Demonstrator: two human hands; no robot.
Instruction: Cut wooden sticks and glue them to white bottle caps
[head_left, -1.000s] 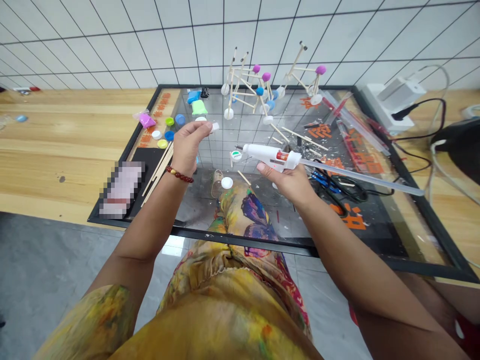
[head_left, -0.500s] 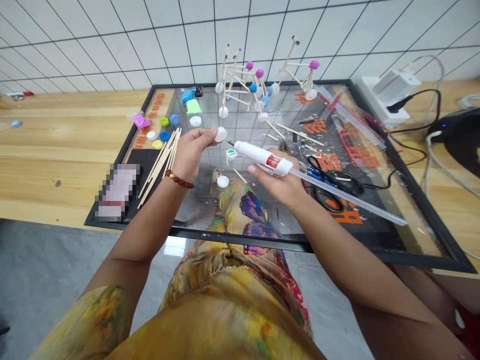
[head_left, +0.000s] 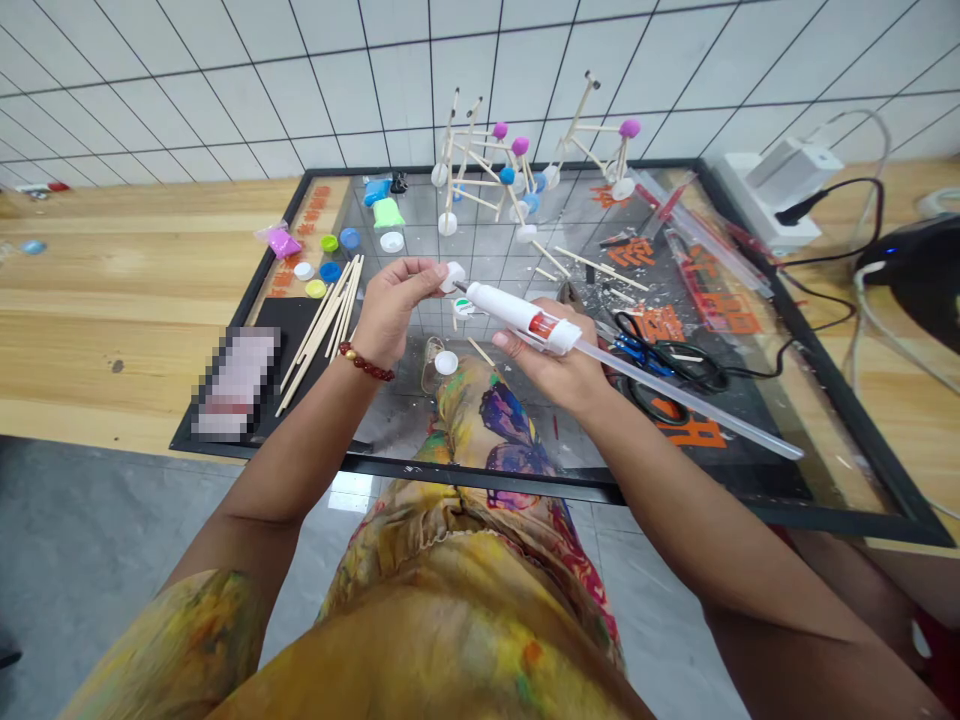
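Observation:
My left hand, a beaded bracelet at its wrist, pinches a white bottle cap between thumb and fingertips. In my right hand is a white hot glue gun, with a long clear glue stick sticking out of its back end. The gun's dark nozzle is at the cap's lower edge; whether it touches cannot be made out. Below on the glass lie a white cap with a green print and a plain white cap.
Several bicycle-like stick models with cap wheels stand at the back. Left are wooden sticks, coloured caps and clay packs. Black-handled scissors, glue sticks and a power strip are at right.
My left hand has moved slightly right with the white cap and tilted it. The cap is now closer to the glue gun's nozzle, and the gun has shifted a little.

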